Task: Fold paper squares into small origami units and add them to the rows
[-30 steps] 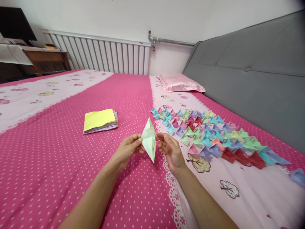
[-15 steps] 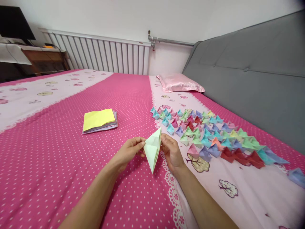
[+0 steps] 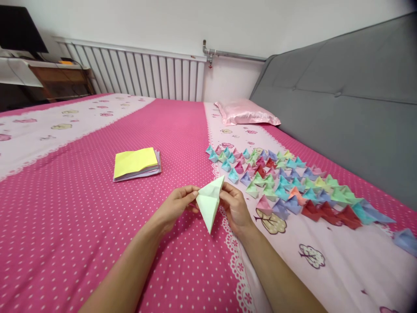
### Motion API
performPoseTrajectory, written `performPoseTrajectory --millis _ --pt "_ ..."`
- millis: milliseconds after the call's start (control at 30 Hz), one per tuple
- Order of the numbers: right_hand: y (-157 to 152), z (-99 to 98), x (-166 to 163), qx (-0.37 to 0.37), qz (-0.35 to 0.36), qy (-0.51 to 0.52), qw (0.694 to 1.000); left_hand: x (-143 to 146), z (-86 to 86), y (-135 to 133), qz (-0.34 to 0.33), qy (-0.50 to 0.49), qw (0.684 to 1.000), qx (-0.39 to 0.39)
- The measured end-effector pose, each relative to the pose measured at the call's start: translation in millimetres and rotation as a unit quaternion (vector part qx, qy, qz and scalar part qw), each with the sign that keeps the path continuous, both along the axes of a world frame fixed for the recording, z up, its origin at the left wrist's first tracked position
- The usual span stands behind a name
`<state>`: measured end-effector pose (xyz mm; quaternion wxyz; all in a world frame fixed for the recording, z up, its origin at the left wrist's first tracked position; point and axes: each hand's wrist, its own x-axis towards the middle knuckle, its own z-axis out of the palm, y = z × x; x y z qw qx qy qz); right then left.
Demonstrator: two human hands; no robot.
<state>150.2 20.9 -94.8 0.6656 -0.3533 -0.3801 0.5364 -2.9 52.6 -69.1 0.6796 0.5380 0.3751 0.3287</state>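
Note:
A pale green folded paper point(image 3: 209, 202) is held up between my two hands, one point aimed up and right, another down. My left hand point(image 3: 178, 203) pinches its left corner between thumb and fingers. On the opposite side, my right hand point(image 3: 235, 206) grips the right edge, its fingertips partly hidden behind the paper. Just right of my hands, many small folded paper boats point(image 3: 280, 182) in blue, green, pink, red and other colours stand in rows on the bed. To the left lies a stack of coloured paper sheets point(image 3: 136, 162), a yellow one on top.
The bed's pink dotted cover point(image 3: 81, 208) stretches beneath everything. A pink pillow point(image 3: 246, 113) lies at the back, against the grey headboard point(image 3: 342, 82). Beyond the bed are a white radiator point(image 3: 137, 71) and, far left, a desk point(image 3: 58, 78) bearing a monitor point(image 3: 21, 30).
The folded paper has turned slightly between my hands, so its front face shows flatter and wider. My right fingers have shifted a little along its edge. The boats and stack have not moved.

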Motion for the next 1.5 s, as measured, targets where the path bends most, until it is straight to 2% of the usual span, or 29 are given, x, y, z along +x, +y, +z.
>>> performPoseTrajectory --millis 233,433,633,867,1033,1133,1300,1400,1500 --pt "-1 2.5 1 -0.022 0.056 0.010 0.998 3 -5.1 5 0.036 -0.029 0.999 -0.001" --pt "3 0.0 2 0.032 0.008 -0.092 0.995 9 -5.6 7 0.047 -0.025 0.999 -0.012" --pt "3 -3.7 -1 0.045 -0.068 -0.256 0.963 16 -8.0 4 0.054 -0.017 0.998 -0.033" --pt "3 -8.1 -4 0.018 -0.095 -0.269 0.958 19 -7.6 1 0.092 0.003 0.995 -0.034" --pt "2 -10.6 -5 0.008 -0.127 -0.261 0.957 19 -11.7 -1 0.103 0.052 0.992 0.054" --pt "0 -9.7 -7 -0.003 -0.145 -0.264 0.953 18 -10.4 -3 0.081 0.055 0.993 0.068" --pt "-4 -2.9 -7 -0.007 -0.189 -0.298 0.936 16 -2.8 -9 -0.010 0.007 0.999 0.047" --pt "-7 -0.2 -7 -0.005 -0.197 -0.326 0.925 16 -3.7 -10 -0.060 0.004 0.993 0.106" --pt "-7 -1.0 -8 0.008 -0.200 -0.342 0.918 18 -8.1 -9 -0.077 -0.009 0.985 0.152"
